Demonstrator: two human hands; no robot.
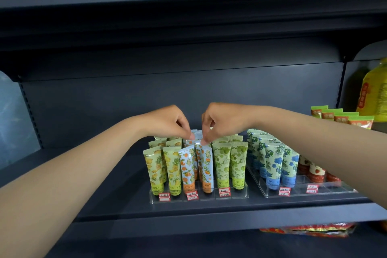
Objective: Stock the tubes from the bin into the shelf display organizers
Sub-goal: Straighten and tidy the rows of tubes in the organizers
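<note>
A clear organizer (244, 193) on the dark shelf holds upright tubes in rows: yellow pineapple tubes (154, 168) on the left, orange-print tubes (187, 170) in the middle, green tubes (222, 165) on the right. My left hand (167, 121) pinches the top edge of an orange-print tube in a back middle row. My right hand (222, 120) pinches the top of the neighbouring orange-print tube (199, 143). A second organizer (326, 191) to the right holds blue flower tubes (273, 163) and red strawberry tubes (316, 171). The bin is out of view.
Red-and-white price labels (224, 192) are stuck on the organizers' front edges. Green-topped packets (341, 118) and a yellow bottle (372, 94) stand at the far right. Red packaged goods (307, 229) show on the shelf below. The upper shelf overhangs above.
</note>
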